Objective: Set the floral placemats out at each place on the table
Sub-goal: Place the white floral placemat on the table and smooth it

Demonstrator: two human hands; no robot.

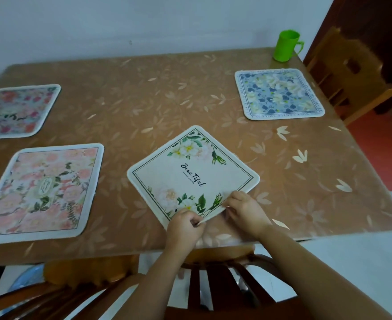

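A cream floral placemat (191,173) with the word "Beautiful" lies turned like a diamond near the table's front edge. My left hand (184,227) pinches its near corner edge. My right hand (244,210) grips the same edge a little further right. A pink floral placemat (43,192) lies flat at the front left. Another pink and red one (17,110) lies at the far left. A blue floral placemat (279,93) lies at the far right.
The table (144,95) has a brown leaf-patterned cover. A green plastic mug (286,46) stands at the far right corner. One wooden chair (347,72) stands at the right side, and another chair back (213,280) is just below my hands.
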